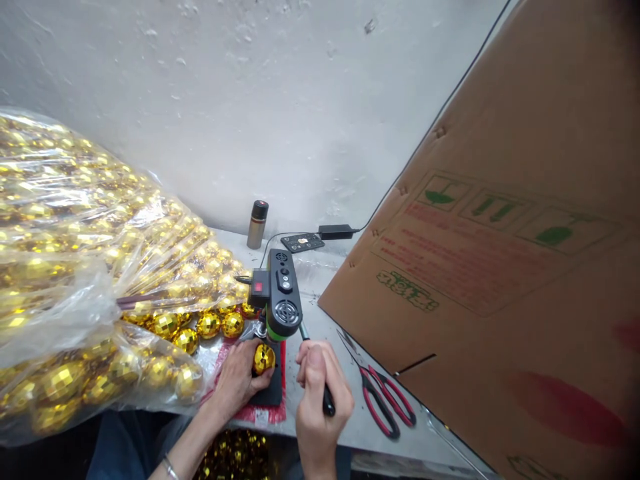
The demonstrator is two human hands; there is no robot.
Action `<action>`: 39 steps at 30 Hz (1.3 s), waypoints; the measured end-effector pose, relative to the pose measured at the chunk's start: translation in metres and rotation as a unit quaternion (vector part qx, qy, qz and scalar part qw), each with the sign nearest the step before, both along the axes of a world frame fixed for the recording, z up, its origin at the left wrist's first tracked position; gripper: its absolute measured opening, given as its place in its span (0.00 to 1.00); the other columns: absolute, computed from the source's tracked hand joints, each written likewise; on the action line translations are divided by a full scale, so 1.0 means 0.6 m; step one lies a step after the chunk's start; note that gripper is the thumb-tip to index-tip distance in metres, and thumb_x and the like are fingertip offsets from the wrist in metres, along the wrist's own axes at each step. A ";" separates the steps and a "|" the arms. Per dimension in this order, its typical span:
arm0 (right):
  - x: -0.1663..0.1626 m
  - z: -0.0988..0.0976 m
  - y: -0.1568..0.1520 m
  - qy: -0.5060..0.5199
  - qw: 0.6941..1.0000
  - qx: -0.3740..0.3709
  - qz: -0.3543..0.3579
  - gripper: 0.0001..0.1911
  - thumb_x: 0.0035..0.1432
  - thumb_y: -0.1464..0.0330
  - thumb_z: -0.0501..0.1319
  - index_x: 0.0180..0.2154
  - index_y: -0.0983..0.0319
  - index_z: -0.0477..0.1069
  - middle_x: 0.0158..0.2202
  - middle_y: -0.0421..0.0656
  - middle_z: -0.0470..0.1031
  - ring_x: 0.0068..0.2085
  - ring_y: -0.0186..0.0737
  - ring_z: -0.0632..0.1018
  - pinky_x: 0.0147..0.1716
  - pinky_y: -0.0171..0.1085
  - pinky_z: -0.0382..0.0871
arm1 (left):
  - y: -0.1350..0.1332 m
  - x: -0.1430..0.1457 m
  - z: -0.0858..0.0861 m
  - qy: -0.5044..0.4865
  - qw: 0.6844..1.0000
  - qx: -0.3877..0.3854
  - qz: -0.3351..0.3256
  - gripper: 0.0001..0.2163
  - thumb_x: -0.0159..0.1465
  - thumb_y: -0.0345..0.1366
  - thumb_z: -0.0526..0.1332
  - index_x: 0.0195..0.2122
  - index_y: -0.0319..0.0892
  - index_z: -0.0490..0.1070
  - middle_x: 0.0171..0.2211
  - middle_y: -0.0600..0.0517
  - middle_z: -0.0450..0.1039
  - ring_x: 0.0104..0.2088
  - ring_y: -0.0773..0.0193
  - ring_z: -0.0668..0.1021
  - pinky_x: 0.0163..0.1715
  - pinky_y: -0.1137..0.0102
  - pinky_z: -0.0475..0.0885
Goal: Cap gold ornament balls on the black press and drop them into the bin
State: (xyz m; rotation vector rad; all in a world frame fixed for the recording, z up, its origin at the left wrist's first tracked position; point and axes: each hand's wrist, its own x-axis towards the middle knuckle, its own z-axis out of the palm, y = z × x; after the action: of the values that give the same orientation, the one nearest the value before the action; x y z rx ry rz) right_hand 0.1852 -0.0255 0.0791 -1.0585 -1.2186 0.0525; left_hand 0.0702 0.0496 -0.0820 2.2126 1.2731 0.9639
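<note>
- Your left hand [242, 373] pinches the gold ball [264, 359], just near of the black device [284, 295].
- Your right hand [323, 390], closed round the lever handle [329, 403], sits right of the ball.

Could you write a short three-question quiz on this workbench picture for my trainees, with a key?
1. What does the left grip hold?
A) bottle
B) gold ball
C) cardboard box

2. True or false: the red-and-black scissors lie on the table.

3. Fill in: the right grip is closed around a black-ended ____.

Key: 1. B; 2. True; 3. rod
</note>
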 end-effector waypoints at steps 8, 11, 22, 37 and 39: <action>0.006 -0.098 -0.002 -0.057 0.998 0.034 -0.019 0.17 0.73 0.73 0.49 0.30 0.58 0.63 0.28 0.38 0.67 0.29 0.33 0.71 0.28 0.34 0.64 | 0.002 -0.001 0.002 0.017 0.999 -0.035 -0.021 0.20 0.60 0.38 0.65 0.54 0.40 0.74 0.46 0.42 0.82 0.45 0.47 0.82 0.46 0.55 0.77; 0.004 -0.116 0.001 -0.050 0.997 0.041 -0.031 0.17 0.74 0.71 0.49 0.30 0.58 0.63 0.28 0.38 0.68 0.28 0.34 0.71 0.28 0.34 0.63 | 0.001 -0.002 0.006 0.019 0.999 -0.046 -0.016 0.20 0.61 0.40 0.65 0.54 0.41 0.73 0.46 0.43 0.81 0.45 0.47 0.82 0.46 0.55 0.76; -0.006 -0.130 0.005 -0.011 0.998 0.048 -0.036 0.17 0.75 0.70 0.49 0.29 0.58 0.62 0.29 0.38 0.67 0.29 0.34 0.71 0.30 0.36 0.64 | -0.001 0.000 0.021 0.036 0.995 -0.085 -0.028 0.19 0.61 0.41 0.63 0.53 0.41 0.73 0.46 0.42 0.81 0.47 0.45 0.81 0.49 0.54 0.74; -0.002 -0.139 0.003 -0.021 0.999 0.038 -0.031 0.16 0.74 0.70 0.49 0.31 0.58 0.64 0.29 0.37 0.67 0.29 0.34 0.71 0.31 0.36 0.65 | -0.001 0.001 0.031 0.046 0.995 -0.083 -0.030 0.19 0.61 0.40 0.64 0.53 0.42 0.73 0.45 0.43 0.81 0.45 0.47 0.81 0.46 0.56 0.73; -0.002 -0.140 0.004 -0.017 0.999 0.040 -0.027 0.16 0.74 0.70 0.49 0.31 0.58 0.64 0.29 0.37 0.67 0.29 0.34 0.71 0.30 0.35 0.65 | -0.001 0.002 0.031 0.048 0.995 -0.082 -0.030 0.20 0.61 0.40 0.64 0.53 0.41 0.73 0.46 0.43 0.81 0.45 0.46 0.81 0.46 0.56 0.73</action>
State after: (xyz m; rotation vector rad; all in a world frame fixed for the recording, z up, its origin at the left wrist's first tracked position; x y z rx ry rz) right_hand 0.1841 -0.0230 -0.0047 -1.0253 -1.2122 -0.0570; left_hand 0.0712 0.0489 -0.0634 2.1788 1.2709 0.7117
